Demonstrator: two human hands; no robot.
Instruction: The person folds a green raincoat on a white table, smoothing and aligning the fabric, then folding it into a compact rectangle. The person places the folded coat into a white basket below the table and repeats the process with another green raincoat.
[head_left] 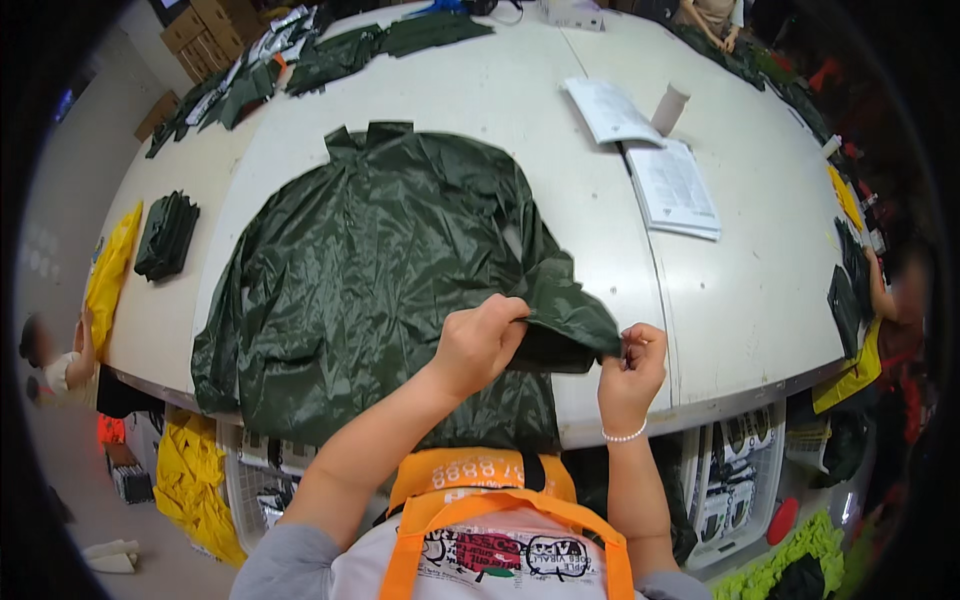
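White table [745,320], left hand [474,348] and right hand [632,382] each pinching green jacket [345,250] — brown boxes [205,38] stacked beyond

Jacket [350,260] on table [780,290] — booklets [674,190] right (cylinder [669,108] beside), folded stack [166,236] left.

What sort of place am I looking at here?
Likely a garment workshop or packing room: a dark green jacket lies spread on a large white table, with a folded dark green stack to the jacket's left.

Head cam | fisheye, wearer's POV | faces dn/fwd | nr jkt [350,270], tbl [525,95] beyond
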